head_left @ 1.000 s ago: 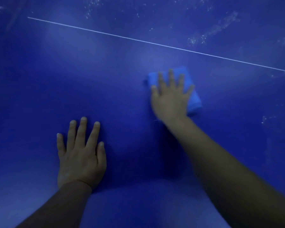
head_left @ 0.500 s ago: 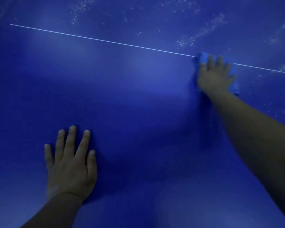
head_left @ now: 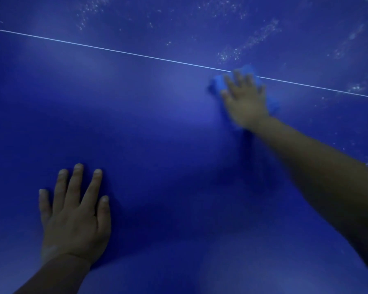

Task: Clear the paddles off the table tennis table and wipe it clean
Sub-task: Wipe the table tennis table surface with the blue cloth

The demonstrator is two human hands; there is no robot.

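The blue table tennis table (head_left: 157, 124) fills the view, crossed by a thin white line (head_left: 115, 50). My right hand (head_left: 245, 101) lies flat with straight fingers on a light blue folded cloth (head_left: 219, 82), pressing it onto the table right at the white line. The hand is motion-blurred. My left hand (head_left: 74, 217) rests flat on the table at the lower left, fingers spread and holding nothing. No paddle is in view.
White speckled smears (head_left: 249, 43) streak the table surface beyond the white line, at the top and upper right. More specks (head_left: 357, 88) lie near the line at the far right.
My right hand slid the cloth from mid-table out to the white line on the right, then back a little leftward along it. My left hand stayed planted.
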